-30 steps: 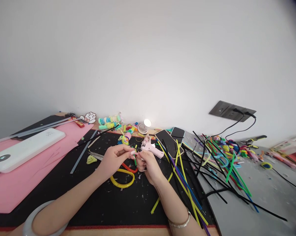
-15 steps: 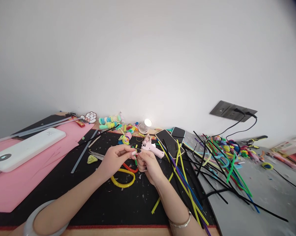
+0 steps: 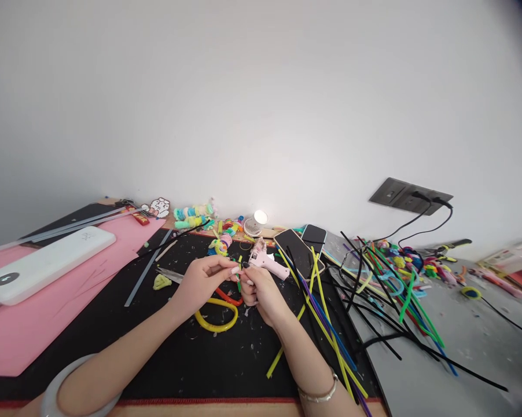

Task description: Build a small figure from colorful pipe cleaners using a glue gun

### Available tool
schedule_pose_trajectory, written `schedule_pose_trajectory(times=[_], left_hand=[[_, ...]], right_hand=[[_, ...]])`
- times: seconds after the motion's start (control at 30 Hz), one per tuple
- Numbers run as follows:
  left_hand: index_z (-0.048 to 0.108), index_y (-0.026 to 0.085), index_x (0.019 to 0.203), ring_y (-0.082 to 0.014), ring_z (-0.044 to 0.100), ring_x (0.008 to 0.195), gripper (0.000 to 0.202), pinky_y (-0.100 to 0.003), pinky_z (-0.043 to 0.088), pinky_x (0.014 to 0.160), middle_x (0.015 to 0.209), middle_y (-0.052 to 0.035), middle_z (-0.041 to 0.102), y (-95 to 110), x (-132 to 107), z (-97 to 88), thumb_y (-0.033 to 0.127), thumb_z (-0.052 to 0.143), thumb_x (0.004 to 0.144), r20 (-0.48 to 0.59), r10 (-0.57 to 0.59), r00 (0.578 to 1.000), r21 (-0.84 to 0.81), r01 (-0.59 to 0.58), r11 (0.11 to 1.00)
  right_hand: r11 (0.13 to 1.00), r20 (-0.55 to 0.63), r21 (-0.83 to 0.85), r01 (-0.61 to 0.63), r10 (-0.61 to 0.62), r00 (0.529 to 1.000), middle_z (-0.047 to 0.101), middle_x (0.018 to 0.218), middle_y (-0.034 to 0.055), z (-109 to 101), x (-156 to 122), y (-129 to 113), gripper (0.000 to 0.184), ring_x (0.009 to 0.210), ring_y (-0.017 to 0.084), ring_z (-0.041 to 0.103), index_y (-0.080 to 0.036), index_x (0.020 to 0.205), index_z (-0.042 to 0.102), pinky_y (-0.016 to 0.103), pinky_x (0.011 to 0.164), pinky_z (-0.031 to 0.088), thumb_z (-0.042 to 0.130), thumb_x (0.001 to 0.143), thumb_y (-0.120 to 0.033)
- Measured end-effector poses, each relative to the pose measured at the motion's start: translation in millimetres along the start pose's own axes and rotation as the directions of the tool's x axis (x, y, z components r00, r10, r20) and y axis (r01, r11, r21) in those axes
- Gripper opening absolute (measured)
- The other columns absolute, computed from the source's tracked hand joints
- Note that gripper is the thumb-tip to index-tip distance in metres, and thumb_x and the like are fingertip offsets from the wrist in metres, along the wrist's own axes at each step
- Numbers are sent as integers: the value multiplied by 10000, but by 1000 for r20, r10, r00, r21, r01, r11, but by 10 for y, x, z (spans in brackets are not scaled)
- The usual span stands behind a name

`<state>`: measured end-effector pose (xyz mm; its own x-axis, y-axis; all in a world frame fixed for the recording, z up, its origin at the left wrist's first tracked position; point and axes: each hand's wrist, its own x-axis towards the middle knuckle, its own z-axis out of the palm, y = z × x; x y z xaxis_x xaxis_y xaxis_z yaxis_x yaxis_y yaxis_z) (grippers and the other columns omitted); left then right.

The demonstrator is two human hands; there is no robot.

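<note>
My left hand (image 3: 206,282) and my right hand (image 3: 261,289) meet fingertip to fingertip above the black mat (image 3: 174,359), both pinched. What they pinch is too small to make out; a short green bit (image 3: 239,284) shows just below the fingertips. Under the left hand lie scissors with a yellow handle loop (image 3: 217,329) and a red inner part, their blade pointing to the left. Just behind the right hand rests a pink glue gun (image 3: 272,264). A crumpled yellow piece (image 3: 161,282) sits beside the blade tip.
Yellow, blue, purple and black pipe cleaners (image 3: 330,324) spread to the right, near two phones (image 3: 298,249). On the left, a white device (image 3: 52,263) stands on pink sheets (image 3: 30,324). Glue sticks (image 3: 146,272), a small round lamp (image 3: 260,218) and fuzzy coloured pieces (image 3: 194,215) lie farther back.
Both hands stay nearly in place, fingertips together, with only a slight shift of the fingers. The other things have not moved.
</note>
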<state>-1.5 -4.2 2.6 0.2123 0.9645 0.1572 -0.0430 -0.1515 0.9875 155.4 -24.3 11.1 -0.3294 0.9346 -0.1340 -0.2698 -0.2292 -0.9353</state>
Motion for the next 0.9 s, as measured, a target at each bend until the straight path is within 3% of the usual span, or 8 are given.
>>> schedule_pose_trajectory(times=[0.27, 0.5, 0.67, 0.9], left_hand=[[731, 180, 803, -211, 722, 727, 172, -326, 591, 748, 787, -39, 759, -34, 14, -10, 335, 696, 737, 20, -7, 1000, 18, 7, 1000], [700, 186, 1073, -205, 727, 786, 352, -343, 592, 793, 927, -54, 769, -27, 24, -34, 396, 652, 794, 20, -26, 999, 29, 25, 999], [733, 175, 897, -239, 723, 874, 258, -352, 583, 838, 901, -66, 776, -52, 23, -34, 334, 743, 693, 10, -30, 999, 32, 30, 999], [764, 197, 803, -228, 727, 725, 176, -326, 608, 711, 792, -44, 780, 9, 14, -32, 328, 731, 690, -41, -35, 999, 87, 38, 995]], right_hand=[[1000, -30, 1, 11, -11, 1000, 242, 440, -126, -19, 27, 40, 334, 367, 28, 117, -211, 611, 354, 206, 383, 47, 554, 789, -410], [1000, -46, 27, 4, -3, 999, 239, 456, -118, -74, 41, 50, 370, 384, 34, 117, -212, 605, 330, 208, 396, 42, 533, 809, -444], [1000, -19, 13, -7, 8, 1000, 228, 462, -123, -45, 28, 38, 392, 385, 31, 101, -213, 615, 330, 212, 397, 31, 546, 804, -479], [999, 6, 30, -31, 31, 1000, 222, 467, -120, -59, 35, 38, 434, 390, 40, 86, -207, 627, 364, 206, 390, 36, 456, 834, -578]])
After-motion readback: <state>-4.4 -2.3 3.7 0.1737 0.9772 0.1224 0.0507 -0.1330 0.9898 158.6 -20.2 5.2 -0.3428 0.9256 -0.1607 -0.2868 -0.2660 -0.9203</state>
